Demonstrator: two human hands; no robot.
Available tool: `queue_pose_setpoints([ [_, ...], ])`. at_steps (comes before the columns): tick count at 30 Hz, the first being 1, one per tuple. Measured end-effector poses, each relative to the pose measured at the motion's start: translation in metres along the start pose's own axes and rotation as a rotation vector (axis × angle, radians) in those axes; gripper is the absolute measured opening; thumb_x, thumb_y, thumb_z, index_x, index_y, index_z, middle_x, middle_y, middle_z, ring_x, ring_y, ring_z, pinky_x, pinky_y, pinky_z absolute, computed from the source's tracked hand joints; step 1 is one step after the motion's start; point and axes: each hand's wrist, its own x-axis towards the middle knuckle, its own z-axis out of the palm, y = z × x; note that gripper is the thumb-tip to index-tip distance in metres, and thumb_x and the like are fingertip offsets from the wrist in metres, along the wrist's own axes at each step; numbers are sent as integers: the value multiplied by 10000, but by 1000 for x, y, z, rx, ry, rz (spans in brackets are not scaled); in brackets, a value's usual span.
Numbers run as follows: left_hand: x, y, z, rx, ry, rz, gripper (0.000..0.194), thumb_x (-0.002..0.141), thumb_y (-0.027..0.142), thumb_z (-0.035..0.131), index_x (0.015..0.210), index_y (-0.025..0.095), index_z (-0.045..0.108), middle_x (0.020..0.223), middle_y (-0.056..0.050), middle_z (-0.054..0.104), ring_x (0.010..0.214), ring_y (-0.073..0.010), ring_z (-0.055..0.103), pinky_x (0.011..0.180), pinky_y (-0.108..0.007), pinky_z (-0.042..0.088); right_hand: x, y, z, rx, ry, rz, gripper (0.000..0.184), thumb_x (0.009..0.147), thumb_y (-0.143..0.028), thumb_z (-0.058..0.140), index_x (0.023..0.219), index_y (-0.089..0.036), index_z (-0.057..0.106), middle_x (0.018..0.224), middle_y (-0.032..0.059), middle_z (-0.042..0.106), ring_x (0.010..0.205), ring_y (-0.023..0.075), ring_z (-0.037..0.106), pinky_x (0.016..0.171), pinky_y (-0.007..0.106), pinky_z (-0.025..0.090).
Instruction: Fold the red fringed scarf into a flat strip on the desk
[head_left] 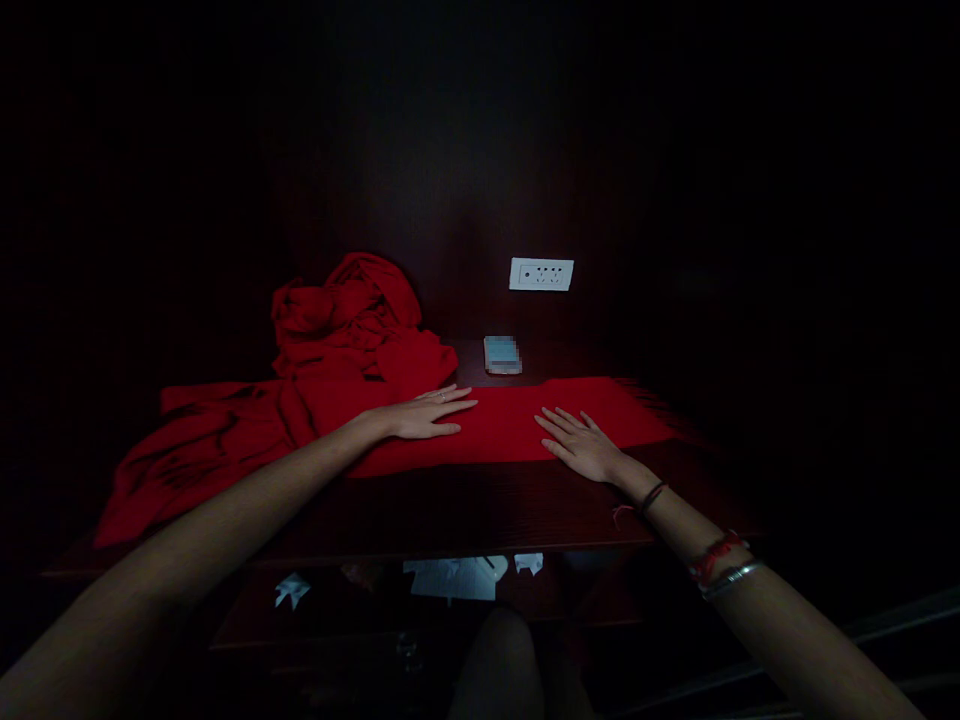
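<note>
red fringed scarf [502, 425] laid along the desk [465, 510]; fringe at the right end, rumpled at the left. bunched red cloth [352, 320] lies behind its left part; cannot tell whether one piece.

left hand [424, 412]: palm down on the scarf, fingers apart, gripping nothing; ring on one finger. right hand [581, 447]: palm down at the near edge, fingers slightly apart, gripping nothing. on this arm: dark band [653, 497], red cord bracelet [718, 558], silver bangle [731, 582].

behind the scarf: small flat rectangular object [502, 355], face pixelated, writing unreadable. wall above: white socket panel [541, 274]. shelf below the desk [247, 607]: white paper [454, 582], crumpled tissue [292, 589].
</note>
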Motion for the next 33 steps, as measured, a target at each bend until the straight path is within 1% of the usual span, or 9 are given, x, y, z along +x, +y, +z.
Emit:
queue_pose_setpoints([
  [3,-1,-5,10,5,-11,45,498,848,485,220,1308,319,126,1392,27,68,1262,-195,52,1004,-401,112,-1,0,0,-3,13,-6,564,822,-533,83,1309,-273,198,1366,-9,198,1248,198,163,991,461,144],
  [9,-28,-35,8,154,52,-79,459,850,321,285,1298,254,213,1382,-15,144,1254,-191,116,1008,-398,115,-2,-1,1,-16,35,-9,550,827,-523,97,1303,-276,218,1358,-10,228,1240,198,192,992,456,151],
  [14,-6,16,0,129,170,114,480,849,259,273,1315,234,160,1392,11,89,1260,-145,75,1025,-313,112,-2,0,1,-9,33,-10,543,830,-515,111,1304,-273,216,1357,-5,230,1239,203,192,988,463,151],
  [18,19,42,9,22,38,217,444,882,340,184,1318,278,124,1389,40,95,1262,-156,62,1017,-349,122,-2,0,1,-8,30,-3,548,827,-523,112,1304,-273,216,1358,0,230,1238,206,194,987,465,152],
  [21,8,19,13,11,-14,152,439,885,355,160,1316,294,111,1388,47,87,1263,-155,46,1018,-365,96,-2,0,0,-6,26,-7,551,825,-532,102,1304,-283,210,1361,-11,221,1241,205,185,985,468,155],
  [24,-19,-17,11,56,-33,-24,442,881,329,149,1319,276,116,1389,23,87,1262,-166,64,1013,-379,100,-2,-1,-1,-9,24,-11,546,827,-527,100,1303,-285,213,1359,-11,225,1241,206,186,986,469,151],
  [27,-35,-28,4,151,-11,-178,451,858,310,214,1302,232,222,1378,-19,151,1257,-194,101,1011,-393,86,-2,-1,-1,-5,29,-14,544,829,-520,101,1303,-281,215,1358,-4,230,1239,208,191,986,469,153],
  [30,-20,0,-1,175,118,-144,464,844,308,250,1288,174,261,1379,-41,149,1257,-179,105,1021,-344,77,-2,-1,0,-4,33,-15,550,827,-520,106,1303,-271,223,1358,2,232,1237,212,198,988,471,147],
  [33,15,45,6,67,174,-21,499,866,370,185,1321,171,143,1385,-26,120,1258,-142,91,1017,-296,118,-1,0,1,-9,35,-12,550,828,-516,116,1302,-261,232,1357,5,234,1237,211,200,992,463,136],
])
